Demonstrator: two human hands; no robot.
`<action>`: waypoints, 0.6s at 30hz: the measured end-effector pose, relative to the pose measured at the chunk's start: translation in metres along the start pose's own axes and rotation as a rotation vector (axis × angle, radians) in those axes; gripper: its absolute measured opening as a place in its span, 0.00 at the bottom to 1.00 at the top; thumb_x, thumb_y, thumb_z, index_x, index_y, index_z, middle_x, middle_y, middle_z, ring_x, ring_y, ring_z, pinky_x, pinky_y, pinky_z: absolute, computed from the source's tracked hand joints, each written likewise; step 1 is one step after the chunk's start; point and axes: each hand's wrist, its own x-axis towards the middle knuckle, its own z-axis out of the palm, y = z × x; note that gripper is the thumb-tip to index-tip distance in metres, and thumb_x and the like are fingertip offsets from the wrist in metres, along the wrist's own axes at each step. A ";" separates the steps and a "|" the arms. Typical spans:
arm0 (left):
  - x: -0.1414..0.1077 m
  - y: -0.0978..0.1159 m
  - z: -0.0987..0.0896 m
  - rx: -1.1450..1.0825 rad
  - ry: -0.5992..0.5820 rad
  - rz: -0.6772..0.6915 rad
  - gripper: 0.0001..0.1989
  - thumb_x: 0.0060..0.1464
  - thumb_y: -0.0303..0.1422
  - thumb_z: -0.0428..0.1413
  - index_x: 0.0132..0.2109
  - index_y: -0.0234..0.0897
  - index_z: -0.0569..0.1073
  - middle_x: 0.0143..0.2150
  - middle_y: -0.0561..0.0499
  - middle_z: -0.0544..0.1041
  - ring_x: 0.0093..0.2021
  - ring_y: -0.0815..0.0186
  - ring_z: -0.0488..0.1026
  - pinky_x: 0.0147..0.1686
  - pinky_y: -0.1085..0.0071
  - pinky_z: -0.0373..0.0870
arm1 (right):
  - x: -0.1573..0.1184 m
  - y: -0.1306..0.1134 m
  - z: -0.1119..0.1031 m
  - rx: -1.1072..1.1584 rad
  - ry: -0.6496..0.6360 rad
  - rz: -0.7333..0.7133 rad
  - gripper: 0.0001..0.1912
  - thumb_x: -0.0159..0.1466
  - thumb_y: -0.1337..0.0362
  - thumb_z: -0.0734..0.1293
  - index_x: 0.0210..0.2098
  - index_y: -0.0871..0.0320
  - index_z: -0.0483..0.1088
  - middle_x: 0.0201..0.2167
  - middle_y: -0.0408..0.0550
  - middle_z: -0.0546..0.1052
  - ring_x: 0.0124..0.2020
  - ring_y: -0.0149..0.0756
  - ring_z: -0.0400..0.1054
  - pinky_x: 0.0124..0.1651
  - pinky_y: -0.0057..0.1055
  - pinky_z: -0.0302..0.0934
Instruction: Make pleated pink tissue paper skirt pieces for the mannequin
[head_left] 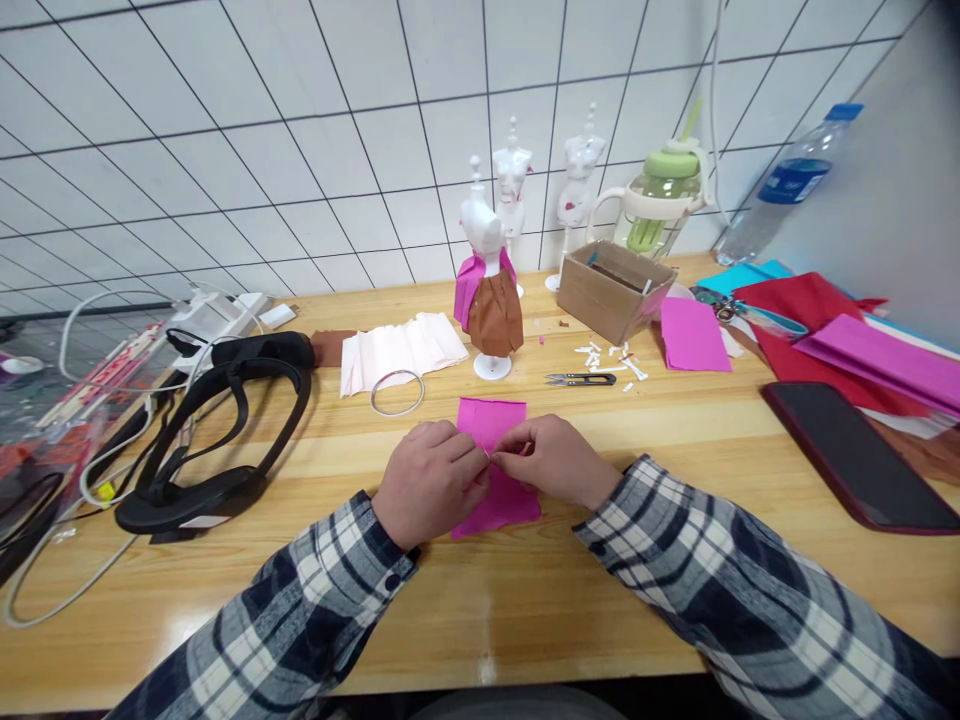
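Observation:
A magenta crepe-like sheet (491,418) lies on the table under both hands. My left hand (431,482) is closed over its left side, the fingertips curled in and mostly hidden. From the right, my right hand (559,462) pinches with thumb and forefinger at the middle of the sheet. A tiny white sliver shows between the fingertips of the two hands, too small to name. Beyond the sheet stands a small white dress form (480,225) wearing a pleated brown skirt (495,312) and a magenta piece. Thread snips (581,380) lie behind my right hand.
White scraps (600,358), a cardboard box (615,290), and a magenta piece (694,335) sit at the back right. A phone (862,455) lies right. Pale pleated paper (405,350), a ring (397,393) and a black headset (217,440) are on the left.

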 end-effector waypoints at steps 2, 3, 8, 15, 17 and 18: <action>0.000 0.001 0.000 -0.004 -0.002 0.003 0.11 0.56 0.30 0.53 0.26 0.38 0.74 0.23 0.51 0.71 0.28 0.64 0.64 0.30 0.66 0.60 | 0.000 0.001 0.001 -0.009 0.015 0.003 0.06 0.56 0.64 0.67 0.26 0.58 0.77 0.23 0.42 0.77 0.25 0.29 0.66 0.29 0.25 0.56; 0.000 0.001 0.000 -0.005 -0.006 0.004 0.11 0.56 0.30 0.53 0.26 0.38 0.74 0.23 0.51 0.71 0.28 0.64 0.64 0.30 0.66 0.60 | 0.000 0.001 0.001 -0.015 0.022 0.006 0.06 0.56 0.65 0.68 0.26 0.58 0.76 0.22 0.41 0.77 0.24 0.29 0.66 0.29 0.25 0.56; 0.001 0.001 0.001 -0.049 -0.044 -0.017 0.08 0.52 0.28 0.54 0.26 0.37 0.73 0.24 0.51 0.72 0.28 0.65 0.63 0.30 0.66 0.60 | -0.001 0.000 0.006 -0.022 0.038 -0.019 0.03 0.53 0.68 0.67 0.24 0.58 0.72 0.20 0.39 0.72 0.23 0.27 0.62 0.27 0.25 0.54; 0.000 0.002 0.002 -0.337 0.023 -0.187 0.05 0.48 0.25 0.55 0.27 0.36 0.72 0.24 0.52 0.72 0.27 0.67 0.64 0.30 0.69 0.61 | -0.001 -0.006 0.007 0.180 -0.011 0.065 0.04 0.52 0.68 0.66 0.22 0.58 0.67 0.17 0.37 0.67 0.21 0.25 0.60 0.23 0.23 0.52; 0.000 0.002 0.002 -0.405 0.049 -0.232 0.04 0.47 0.24 0.56 0.27 0.36 0.72 0.24 0.53 0.72 0.28 0.67 0.65 0.30 0.70 0.62 | -0.001 -0.009 0.005 0.297 -0.057 0.138 0.04 0.53 0.67 0.66 0.23 0.58 0.67 0.16 0.36 0.67 0.19 0.26 0.61 0.22 0.22 0.54; 0.000 0.001 0.003 -0.427 0.058 -0.250 0.04 0.46 0.24 0.56 0.27 0.36 0.72 0.24 0.53 0.72 0.28 0.67 0.65 0.31 0.70 0.62 | -0.001 -0.010 0.004 0.350 -0.079 0.167 0.04 0.54 0.67 0.65 0.23 0.58 0.66 0.15 0.36 0.66 0.18 0.26 0.61 0.21 0.22 0.54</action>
